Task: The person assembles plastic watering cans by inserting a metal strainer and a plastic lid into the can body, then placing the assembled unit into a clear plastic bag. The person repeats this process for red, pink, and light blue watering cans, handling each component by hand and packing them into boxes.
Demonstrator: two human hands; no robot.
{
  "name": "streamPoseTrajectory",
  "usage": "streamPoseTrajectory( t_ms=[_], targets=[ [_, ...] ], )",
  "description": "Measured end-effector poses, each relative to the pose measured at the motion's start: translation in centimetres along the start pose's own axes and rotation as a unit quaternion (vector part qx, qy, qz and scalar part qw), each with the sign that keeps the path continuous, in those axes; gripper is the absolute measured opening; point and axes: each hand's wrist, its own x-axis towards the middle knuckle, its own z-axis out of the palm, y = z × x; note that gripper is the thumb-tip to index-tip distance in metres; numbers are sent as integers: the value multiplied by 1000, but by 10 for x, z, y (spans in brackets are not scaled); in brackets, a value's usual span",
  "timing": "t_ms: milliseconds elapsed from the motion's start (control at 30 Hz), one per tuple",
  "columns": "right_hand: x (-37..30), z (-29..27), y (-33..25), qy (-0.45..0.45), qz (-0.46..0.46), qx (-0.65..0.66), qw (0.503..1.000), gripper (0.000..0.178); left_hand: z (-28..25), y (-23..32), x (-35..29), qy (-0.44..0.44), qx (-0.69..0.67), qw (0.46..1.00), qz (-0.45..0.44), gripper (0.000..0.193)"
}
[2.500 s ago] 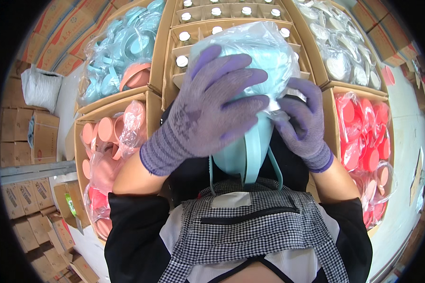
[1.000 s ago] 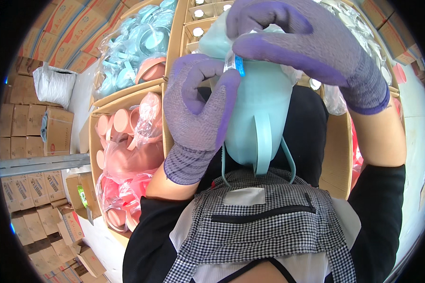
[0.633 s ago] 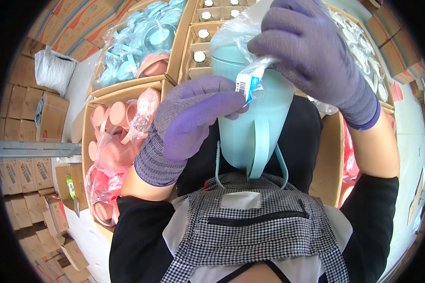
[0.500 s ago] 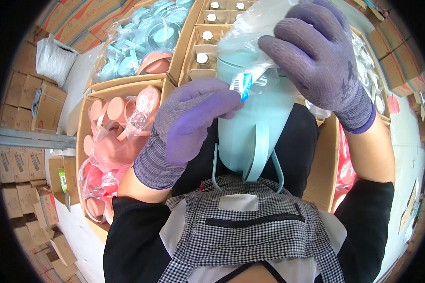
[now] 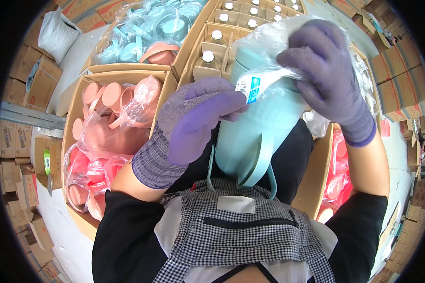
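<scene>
A light teal plastic jug (image 5: 269, 125) with a looped handle (image 5: 259, 162) rests against my lap, tilted. A clear plastic bag (image 5: 288, 35) lies crumpled over its far end. My left hand (image 5: 198, 123), in a purple glove, pinches the edge of a white and blue label (image 5: 251, 89) in front of the jug. At the jug's far right side, my right hand (image 5: 323, 75), gloved alike, has its fingers curled round a bunched part of the bag. Whether the label is stuck to the bag cannot be made out.
A carton of pink and red plastic ware (image 5: 113, 125) stands to the left. Behind it sits a carton of bagged teal pieces (image 5: 144, 30). White-capped bottles (image 5: 216, 37) fill a divided box ahead. Another carton (image 5: 316, 177) is at my right, and stacked boxes (image 5: 403, 70) line the far right.
The label is now turned more face-on and spread between my hands. My right hand has come down slightly, its fingers closer together on the bag. The jug leans a little more to the right.
</scene>
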Motion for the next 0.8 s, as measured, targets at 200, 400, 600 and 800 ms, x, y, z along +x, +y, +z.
streamPoseTrajectory(
  t_ms=[200,400,600,800],
  targets=[
    [6,1,-12,-91,71,207,972,51,8,9,7,11,-111,972,-204,30],
    [3,0,-14,-84,231,390,887,44,3,35,21,111,209,968,84,44],
    [1,-15,-19,-99,341,550,756,46,-4,43,36,77,452,842,286,48],
    [6,-18,-15,-113,351,565,738,40,-12,49,51,42,466,831,302,28]
  ],
)
